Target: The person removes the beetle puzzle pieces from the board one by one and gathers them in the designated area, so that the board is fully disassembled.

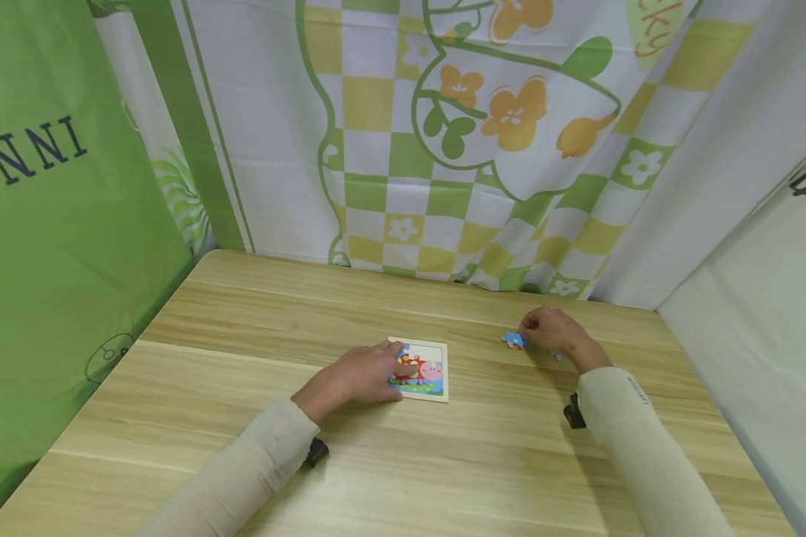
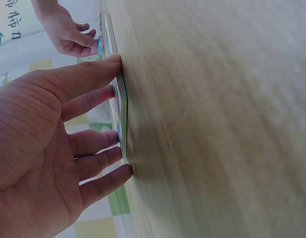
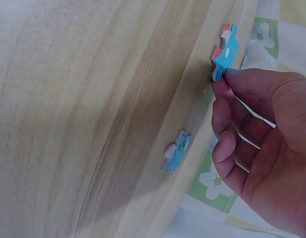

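A small framed jigsaw puzzle (image 1: pixel 431 373) lies flat on the table, its picture showing a pink and red cartoon character and a bare patch at the upper right of its tray. My left hand (image 1: pixel 369 371) rests on its left side, fingers spread and mostly straight, fingertips touching the frame and picture. Over to the right, my right hand (image 1: pixel 556 332) pinches a blue and red jigsaw piece (image 3: pixel 226 53) between thumb and index finger, the other fingers curled loosely. Another blue jigsaw piece (image 3: pixel 177 152) lies on the table beside that hand, mostly hidden by it in the head view.
The wood-grain table (image 1: pixel 255 313) carries everything. A checked, flowered curtain (image 1: pixel 430 186) hangs along its back edge. A green cloth (image 1: pixel 54 224) borders the left side and a white cloth (image 1: pixel 766 268) the right.
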Demonstrator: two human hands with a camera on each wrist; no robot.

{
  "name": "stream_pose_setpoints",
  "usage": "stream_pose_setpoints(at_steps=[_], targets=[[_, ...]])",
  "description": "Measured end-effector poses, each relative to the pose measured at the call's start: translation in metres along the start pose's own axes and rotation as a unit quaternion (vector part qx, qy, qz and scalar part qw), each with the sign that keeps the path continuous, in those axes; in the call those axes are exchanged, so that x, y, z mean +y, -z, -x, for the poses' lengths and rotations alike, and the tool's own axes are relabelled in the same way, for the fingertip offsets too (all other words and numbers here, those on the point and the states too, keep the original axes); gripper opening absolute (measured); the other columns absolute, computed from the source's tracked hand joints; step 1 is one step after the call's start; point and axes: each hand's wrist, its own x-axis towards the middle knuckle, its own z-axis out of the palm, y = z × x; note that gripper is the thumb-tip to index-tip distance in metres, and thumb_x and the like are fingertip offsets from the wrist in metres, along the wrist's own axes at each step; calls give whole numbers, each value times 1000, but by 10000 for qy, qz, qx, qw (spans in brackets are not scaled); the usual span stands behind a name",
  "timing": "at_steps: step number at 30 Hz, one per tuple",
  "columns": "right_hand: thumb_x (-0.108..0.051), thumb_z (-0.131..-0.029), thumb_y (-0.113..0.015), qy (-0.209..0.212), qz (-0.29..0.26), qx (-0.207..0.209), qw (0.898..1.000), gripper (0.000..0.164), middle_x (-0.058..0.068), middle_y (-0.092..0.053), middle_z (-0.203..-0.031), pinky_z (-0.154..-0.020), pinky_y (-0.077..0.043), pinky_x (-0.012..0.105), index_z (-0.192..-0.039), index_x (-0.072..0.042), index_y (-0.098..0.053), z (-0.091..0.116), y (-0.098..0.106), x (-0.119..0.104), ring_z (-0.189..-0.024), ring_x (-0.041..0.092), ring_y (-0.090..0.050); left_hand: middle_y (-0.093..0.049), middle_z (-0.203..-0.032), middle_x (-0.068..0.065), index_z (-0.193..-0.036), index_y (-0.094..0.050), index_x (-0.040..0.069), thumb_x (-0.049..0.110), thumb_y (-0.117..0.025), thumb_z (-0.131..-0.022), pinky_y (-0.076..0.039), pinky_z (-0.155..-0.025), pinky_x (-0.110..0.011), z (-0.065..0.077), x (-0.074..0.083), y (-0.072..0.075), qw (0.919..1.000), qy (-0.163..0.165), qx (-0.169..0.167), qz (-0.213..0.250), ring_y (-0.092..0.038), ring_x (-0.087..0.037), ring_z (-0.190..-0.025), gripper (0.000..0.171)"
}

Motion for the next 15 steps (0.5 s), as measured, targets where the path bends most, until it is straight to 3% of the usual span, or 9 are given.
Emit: stream_pose_setpoints(at_steps=[15], targets=[[-15,-103,-61,-133,79,36,9999,18,5,-67,-87,-72,-47,41,-95,-2,-71,-2,-7,-1,-76,21,-55,-38,-159,-22,-147,-60,23,38,-73,-96,-39,-112,-51,0,-1,-1,9999,-71,28,-104,-36,-41,-146,55]])
